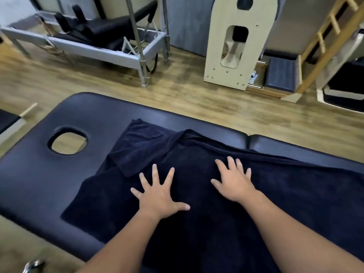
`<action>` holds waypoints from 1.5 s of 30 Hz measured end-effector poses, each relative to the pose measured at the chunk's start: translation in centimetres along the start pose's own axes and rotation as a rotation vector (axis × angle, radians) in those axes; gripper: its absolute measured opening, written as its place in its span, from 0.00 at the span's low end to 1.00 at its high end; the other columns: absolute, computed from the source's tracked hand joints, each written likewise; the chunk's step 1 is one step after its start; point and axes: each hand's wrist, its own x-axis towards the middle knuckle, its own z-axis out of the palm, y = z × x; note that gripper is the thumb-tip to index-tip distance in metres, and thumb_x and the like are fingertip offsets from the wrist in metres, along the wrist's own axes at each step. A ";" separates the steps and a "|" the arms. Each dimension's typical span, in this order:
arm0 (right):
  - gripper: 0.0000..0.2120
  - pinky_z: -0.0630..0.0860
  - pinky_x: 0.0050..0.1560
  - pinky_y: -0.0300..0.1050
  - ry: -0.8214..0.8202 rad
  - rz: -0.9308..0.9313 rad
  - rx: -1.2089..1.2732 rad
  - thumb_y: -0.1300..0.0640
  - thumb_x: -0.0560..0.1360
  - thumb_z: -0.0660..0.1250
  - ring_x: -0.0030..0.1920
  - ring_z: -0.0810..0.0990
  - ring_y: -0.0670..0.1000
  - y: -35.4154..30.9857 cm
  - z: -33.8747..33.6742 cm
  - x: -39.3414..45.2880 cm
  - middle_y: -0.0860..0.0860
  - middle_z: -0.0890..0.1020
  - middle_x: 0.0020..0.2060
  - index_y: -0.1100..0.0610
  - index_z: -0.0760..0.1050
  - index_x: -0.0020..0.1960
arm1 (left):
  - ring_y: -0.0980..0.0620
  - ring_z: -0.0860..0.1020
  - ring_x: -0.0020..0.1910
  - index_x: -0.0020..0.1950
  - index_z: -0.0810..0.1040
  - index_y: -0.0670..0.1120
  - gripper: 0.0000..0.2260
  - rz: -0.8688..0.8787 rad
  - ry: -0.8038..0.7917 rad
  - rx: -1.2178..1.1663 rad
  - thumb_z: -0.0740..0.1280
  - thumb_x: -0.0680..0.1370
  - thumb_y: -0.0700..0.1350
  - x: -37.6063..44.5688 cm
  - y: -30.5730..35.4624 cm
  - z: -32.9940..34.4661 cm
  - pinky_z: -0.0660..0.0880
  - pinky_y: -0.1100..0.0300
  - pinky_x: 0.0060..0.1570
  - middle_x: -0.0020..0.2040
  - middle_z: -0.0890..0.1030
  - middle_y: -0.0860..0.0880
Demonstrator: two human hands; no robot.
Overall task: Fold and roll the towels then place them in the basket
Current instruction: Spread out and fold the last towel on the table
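A dark navy towel lies spread over the dark blue massage table. Its far left corner is folded back over itself, and a ridge of cloth runs along its far edge. My left hand presses flat on the towel with the fingers spread wide. My right hand lies flat on the towel a little further away, fingers straight. Neither hand holds anything. No basket is in view.
The table has an oval face hole at the left. Beyond it is wooden floor, a metal-framed exercise machine at the back left, a pale wooden barrel unit and a wooden ladder frame at the back right.
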 end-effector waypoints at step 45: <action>0.06 0.80 0.44 0.49 0.130 -0.182 0.675 0.61 0.74 0.71 0.44 0.83 0.56 -31.4 -4.8 21.1 0.55 0.85 0.47 0.51 0.79 0.48 | 0.47 0.86 0.48 0.50 0.85 0.42 0.06 -0.167 -0.265 -0.906 0.75 0.75 0.41 -1.0 -28.8 -7.5 0.82 0.49 0.55 0.46 0.87 0.47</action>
